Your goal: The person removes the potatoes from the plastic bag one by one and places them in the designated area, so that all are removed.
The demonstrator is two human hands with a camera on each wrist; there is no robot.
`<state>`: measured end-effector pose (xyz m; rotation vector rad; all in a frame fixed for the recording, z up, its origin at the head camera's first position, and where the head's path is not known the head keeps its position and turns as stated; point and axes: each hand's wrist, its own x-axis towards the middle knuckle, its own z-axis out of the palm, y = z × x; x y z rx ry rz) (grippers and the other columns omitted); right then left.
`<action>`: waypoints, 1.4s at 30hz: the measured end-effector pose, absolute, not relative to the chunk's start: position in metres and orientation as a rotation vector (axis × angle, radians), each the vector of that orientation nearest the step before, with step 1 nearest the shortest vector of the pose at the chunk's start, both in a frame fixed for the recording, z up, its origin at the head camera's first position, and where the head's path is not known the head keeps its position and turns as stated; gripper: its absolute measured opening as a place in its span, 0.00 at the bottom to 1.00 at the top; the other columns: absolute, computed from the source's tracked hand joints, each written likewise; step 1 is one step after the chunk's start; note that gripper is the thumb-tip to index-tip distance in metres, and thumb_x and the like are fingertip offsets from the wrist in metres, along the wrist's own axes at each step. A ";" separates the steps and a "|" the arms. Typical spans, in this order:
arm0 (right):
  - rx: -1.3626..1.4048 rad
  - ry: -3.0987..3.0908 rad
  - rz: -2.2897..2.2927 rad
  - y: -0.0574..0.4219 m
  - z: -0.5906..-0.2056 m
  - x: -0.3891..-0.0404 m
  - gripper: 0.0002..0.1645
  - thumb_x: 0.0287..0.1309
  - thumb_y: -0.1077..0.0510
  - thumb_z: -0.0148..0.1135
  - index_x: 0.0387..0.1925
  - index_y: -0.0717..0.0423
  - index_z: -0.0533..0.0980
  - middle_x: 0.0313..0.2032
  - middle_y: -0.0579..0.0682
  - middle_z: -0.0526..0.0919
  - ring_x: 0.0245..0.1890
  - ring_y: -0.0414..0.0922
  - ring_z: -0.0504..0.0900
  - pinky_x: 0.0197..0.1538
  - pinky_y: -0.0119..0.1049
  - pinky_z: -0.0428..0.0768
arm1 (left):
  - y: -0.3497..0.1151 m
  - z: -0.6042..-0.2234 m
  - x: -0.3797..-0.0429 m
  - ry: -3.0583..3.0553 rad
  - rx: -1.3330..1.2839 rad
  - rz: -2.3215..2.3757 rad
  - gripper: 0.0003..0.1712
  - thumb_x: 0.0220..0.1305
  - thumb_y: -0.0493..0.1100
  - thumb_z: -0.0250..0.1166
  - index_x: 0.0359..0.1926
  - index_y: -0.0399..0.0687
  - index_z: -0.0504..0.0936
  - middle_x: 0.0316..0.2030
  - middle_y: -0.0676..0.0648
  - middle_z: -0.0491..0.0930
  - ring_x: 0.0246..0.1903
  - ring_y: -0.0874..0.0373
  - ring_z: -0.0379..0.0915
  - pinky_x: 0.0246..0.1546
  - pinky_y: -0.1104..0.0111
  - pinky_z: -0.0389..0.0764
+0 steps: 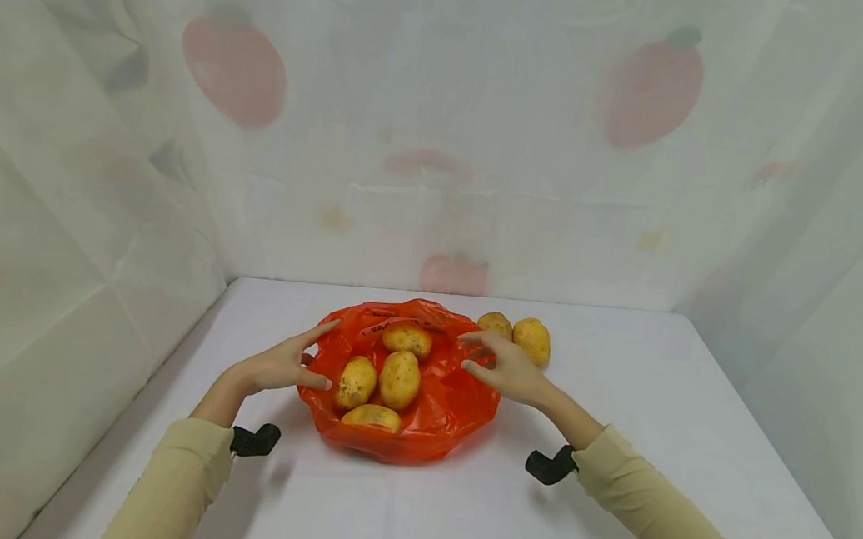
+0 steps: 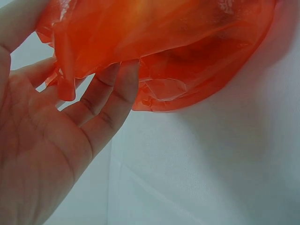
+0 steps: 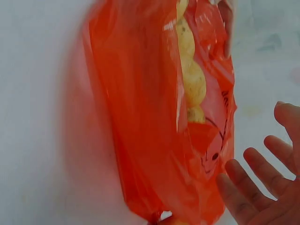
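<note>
A red plastic bag (image 1: pixel 419 446) lies with its mouth spread wide on the table, and several potatoes (image 1: pixel 399 379) show inside it. My left hand (image 1: pixel 278 366) is at the bag's left rim, thumb and index finger spread far apart. In the left wrist view, the fingers (image 2: pixel 101 117) of that hand reach under the hanging plastic. On the other side, my right hand (image 1: pixel 503 368) is over the bag's right rim with parted, loosely bent fingers. The right wrist view has these fingers (image 3: pixel 255 187) beside the red plastic, holding nothing.
Behind the right hand, two more potatoes, one partly hidden (image 1: pixel 495 323) and one at its right (image 1: pixel 532 341), lie on the white table (image 1: pixel 384 517). Pale fabric walls (image 1: pixel 433 245) with fruit prints rise at the back and sides. Each wrist carries a black camera mount (image 1: pixel 551 466).
</note>
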<state>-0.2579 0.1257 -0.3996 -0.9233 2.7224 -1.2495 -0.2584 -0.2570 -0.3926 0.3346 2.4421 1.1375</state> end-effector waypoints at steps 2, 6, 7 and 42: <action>-0.932 2.691 -1.250 0.122 -0.399 -0.256 0.25 0.58 0.53 0.61 0.56 0.53 0.70 0.51 0.54 0.77 0.47 0.47 0.79 0.48 0.40 0.79 | -0.257 -0.392 -0.258 2.442 0.335 1.135 0.54 0.50 0.51 0.69 0.71 0.69 0.45 0.70 0.47 0.45 0.60 0.40 0.59 0.52 0.46 0.70; -0.957 2.639 -1.252 0.114 -0.399 -0.252 0.24 0.58 0.51 0.60 0.56 0.49 0.70 0.50 0.49 0.78 0.47 0.46 0.78 0.50 0.41 0.78 | -0.257 -0.391 -0.258 2.444 0.352 1.125 0.53 0.51 0.50 0.69 0.71 0.67 0.45 0.70 0.45 0.45 0.59 0.39 0.59 0.52 0.46 0.70; -0.962 2.622 -1.259 0.112 -0.399 -0.251 0.24 0.58 0.51 0.60 0.56 0.49 0.70 0.50 0.49 0.78 0.47 0.46 0.78 0.50 0.42 0.77 | -0.257 -0.391 -0.257 2.444 0.352 1.125 0.53 0.51 0.50 0.69 0.71 0.67 0.45 0.70 0.45 0.45 0.59 0.39 0.59 0.52 0.46 0.70; -1.033 2.398 -1.199 0.043 -0.418 -0.234 0.24 0.59 0.49 0.58 0.55 0.54 0.71 0.49 0.49 0.79 0.49 0.42 0.77 0.50 0.32 0.77 | -0.255 -0.391 -0.255 2.432 0.364 1.143 0.54 0.51 0.50 0.69 0.71 0.67 0.44 0.71 0.44 0.43 0.61 0.37 0.56 0.54 0.42 0.66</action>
